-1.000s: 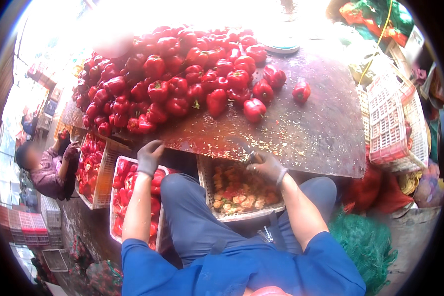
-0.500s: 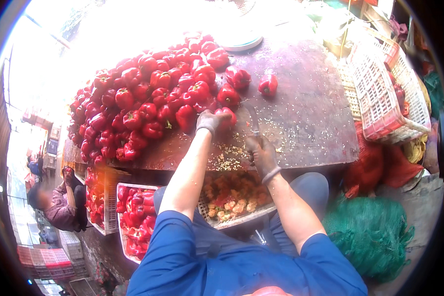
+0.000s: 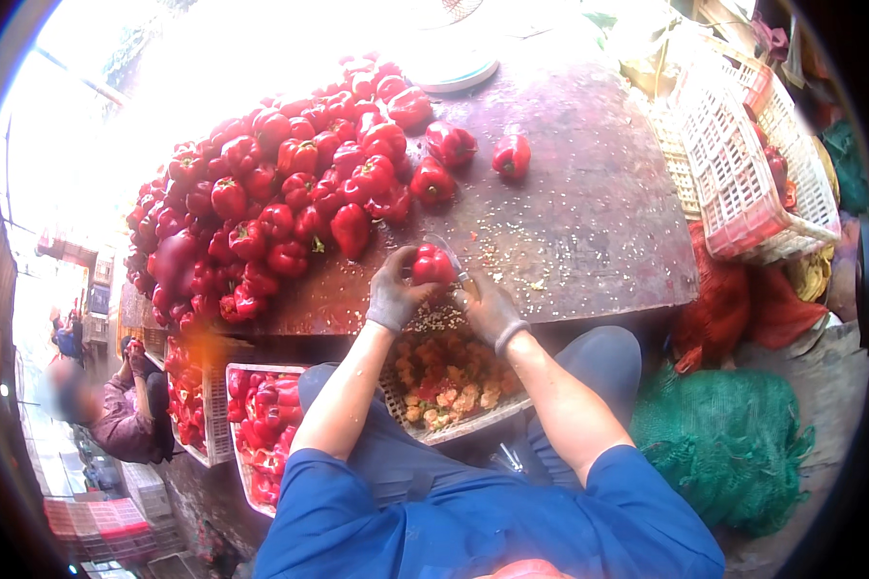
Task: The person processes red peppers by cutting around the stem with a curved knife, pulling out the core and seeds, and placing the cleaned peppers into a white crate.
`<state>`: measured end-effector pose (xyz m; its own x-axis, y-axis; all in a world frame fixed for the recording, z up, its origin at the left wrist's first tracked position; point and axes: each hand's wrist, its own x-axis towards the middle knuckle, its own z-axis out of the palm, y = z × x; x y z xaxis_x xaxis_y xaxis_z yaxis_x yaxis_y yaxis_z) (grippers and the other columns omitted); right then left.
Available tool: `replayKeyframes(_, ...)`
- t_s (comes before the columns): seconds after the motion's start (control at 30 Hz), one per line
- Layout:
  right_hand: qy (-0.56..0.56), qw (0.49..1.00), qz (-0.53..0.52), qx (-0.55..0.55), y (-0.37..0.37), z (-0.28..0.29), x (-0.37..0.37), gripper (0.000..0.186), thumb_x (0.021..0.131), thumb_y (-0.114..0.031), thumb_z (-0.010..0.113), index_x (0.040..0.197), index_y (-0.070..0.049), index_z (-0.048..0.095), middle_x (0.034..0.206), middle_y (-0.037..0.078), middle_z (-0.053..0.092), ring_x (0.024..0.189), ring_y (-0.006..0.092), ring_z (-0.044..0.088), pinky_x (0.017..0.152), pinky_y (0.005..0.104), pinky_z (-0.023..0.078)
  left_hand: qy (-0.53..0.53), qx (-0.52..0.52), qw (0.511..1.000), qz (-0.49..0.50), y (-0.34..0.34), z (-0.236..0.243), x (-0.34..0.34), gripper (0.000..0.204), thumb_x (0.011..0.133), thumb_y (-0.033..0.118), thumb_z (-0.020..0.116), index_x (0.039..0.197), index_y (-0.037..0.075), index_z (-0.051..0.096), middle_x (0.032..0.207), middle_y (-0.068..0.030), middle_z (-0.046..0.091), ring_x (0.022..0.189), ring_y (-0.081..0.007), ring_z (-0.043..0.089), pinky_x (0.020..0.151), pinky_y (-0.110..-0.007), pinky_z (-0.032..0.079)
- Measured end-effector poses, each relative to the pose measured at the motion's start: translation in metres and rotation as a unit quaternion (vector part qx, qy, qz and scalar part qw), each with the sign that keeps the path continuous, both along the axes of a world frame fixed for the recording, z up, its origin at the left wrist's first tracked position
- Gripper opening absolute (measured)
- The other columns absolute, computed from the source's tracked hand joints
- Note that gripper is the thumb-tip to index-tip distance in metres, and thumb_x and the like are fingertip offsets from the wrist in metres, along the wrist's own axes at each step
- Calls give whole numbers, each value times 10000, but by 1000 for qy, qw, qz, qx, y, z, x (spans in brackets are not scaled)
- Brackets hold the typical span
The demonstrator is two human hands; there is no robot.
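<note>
Just above the bench's [image 3: 599,251] near edge, the left hand [image 3: 394,292] curls around a red pepper [image 3: 433,264]; the right hand [image 3: 490,309] is closed on a knife [image 3: 469,286], blade at the pepper's right side. Below that edge, a core crate [image 3: 473,426] holds pale orange pepper cores [image 3: 444,391]. Toward the bench's left, two pepper crates [image 3: 266,368] hold cut red peppers [image 3: 272,415]. Right of the bench, a white crate [image 3: 743,198] contains red pieces [image 3: 777,169].

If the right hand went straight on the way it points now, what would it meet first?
Most likely the red pepper held in the left hand. The knife in the right hand leads that way; whether its blade touches the pepper is unclear.
</note>
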<state>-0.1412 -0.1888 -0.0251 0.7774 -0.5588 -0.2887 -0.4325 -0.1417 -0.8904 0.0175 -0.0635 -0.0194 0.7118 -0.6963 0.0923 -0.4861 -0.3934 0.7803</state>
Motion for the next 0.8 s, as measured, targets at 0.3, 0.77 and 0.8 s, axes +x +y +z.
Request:
replayKeyframes(0.3,74,992,49,-88,3,0,9,453,975,-269,592,1329,-2,503,1145,295,676,1110,486,630,947,537,496,112,-53,991,54,-1,-9,-3,577,645,139,905,1179,44,709,1077,-83,755,971,-172,711,891,-334,574)
replayKeyframes(0.77,-68,998,-8,-6,-6,4,-16,505,915,-304,695,1316,-21,578,1087,233,718,1030,372,696,915,436,534,443,-262,845,143,6,-5,23,394,771,21,844,1125,17,670,1055,-82,722,878,-209,717,693,-375,651)
replayKeyframes(0.8,-30,998,-28,44,-9,25,-13,629,863,-305,779,1377,-14,564,1086,190,731,1014,277,702,916,379,536,451,-265,844,122,7,6,14,445,770,11,825,1184,21,663,1092,-96,720,925,-204,710,749,-358,631)
